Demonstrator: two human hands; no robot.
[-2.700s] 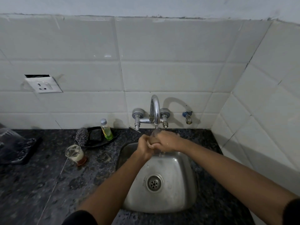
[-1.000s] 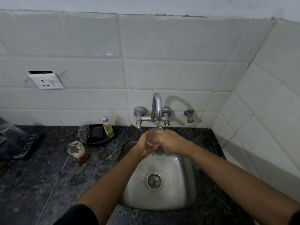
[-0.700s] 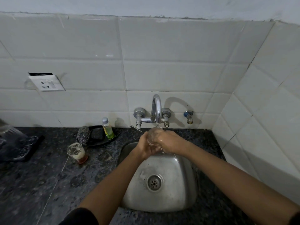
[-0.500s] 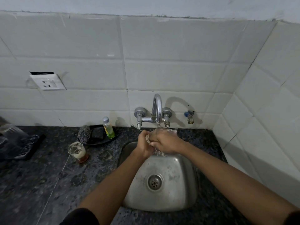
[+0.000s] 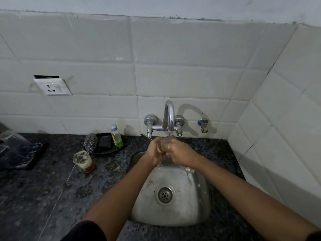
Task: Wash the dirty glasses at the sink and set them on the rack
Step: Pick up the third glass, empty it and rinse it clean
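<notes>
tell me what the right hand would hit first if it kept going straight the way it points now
The right hand points left and away, already gripping the glass under the tap. Beyond the glass it would likely meet the left hand; depth is unclear.

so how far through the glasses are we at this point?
Done: nothing clearly. At the far left edge a clear upturned glass seems to sit on a dark rack, too blurred to confirm. In hand: the left hand and right hand grip a glass under the tap above the sink. Left: a dirty glass on the counter.
</notes>
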